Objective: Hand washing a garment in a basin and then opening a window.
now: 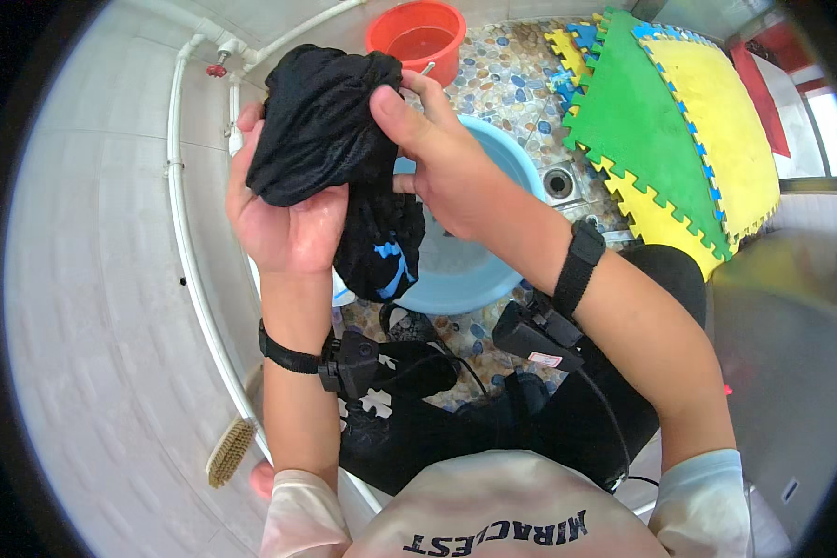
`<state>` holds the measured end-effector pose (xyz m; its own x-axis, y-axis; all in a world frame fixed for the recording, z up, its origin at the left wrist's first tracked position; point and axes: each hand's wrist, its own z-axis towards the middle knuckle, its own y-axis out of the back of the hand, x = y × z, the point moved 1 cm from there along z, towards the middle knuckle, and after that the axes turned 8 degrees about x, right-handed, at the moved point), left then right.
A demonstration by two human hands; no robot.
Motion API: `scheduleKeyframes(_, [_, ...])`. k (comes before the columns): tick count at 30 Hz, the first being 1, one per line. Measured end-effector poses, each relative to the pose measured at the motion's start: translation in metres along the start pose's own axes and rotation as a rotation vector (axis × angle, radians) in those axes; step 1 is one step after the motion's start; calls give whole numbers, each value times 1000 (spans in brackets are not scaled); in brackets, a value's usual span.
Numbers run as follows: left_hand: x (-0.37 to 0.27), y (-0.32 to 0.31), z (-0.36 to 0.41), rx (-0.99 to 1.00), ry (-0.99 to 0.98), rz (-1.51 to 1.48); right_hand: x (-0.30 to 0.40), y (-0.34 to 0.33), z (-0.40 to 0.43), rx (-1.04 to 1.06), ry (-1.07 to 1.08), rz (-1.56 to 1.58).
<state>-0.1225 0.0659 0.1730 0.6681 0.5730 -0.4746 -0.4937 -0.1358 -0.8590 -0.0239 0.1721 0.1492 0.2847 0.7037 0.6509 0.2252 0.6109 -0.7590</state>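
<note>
A crumpled black cloth garment (328, 118) with a light-blue print on its hanging lower end is held up before me. My left hand (282, 223) supports it from below and the left, palm up, with its fingers partly hidden behind the fabric. From the right, my right hand (432, 146) grips the garment's upper edge, the thumb lying on the near side. Beneath and beyond the garment stands a light-blue basin (513, 268) with greyish water in it. The cloth's lower end hangs over the basin's left side.
A red bucket (418, 42) stands at the far wall, near white pipes (174, 167) with a red valve handle (217, 70). Foam mats (642, 118) lean at the right, beside a floor drain (557, 183). A scrub brush (231, 450) is at the left wall.
</note>
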Motion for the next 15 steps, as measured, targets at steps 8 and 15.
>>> scheduleKeyframes(8, [-20, 18, -8, 61, 37, -1, 0, 26, 7, 168, -68, -255])
scheduleKeyframes(15, [-26, 40, -8, -272, 5, 207, 17, 22, 10, 74, -91, 17])
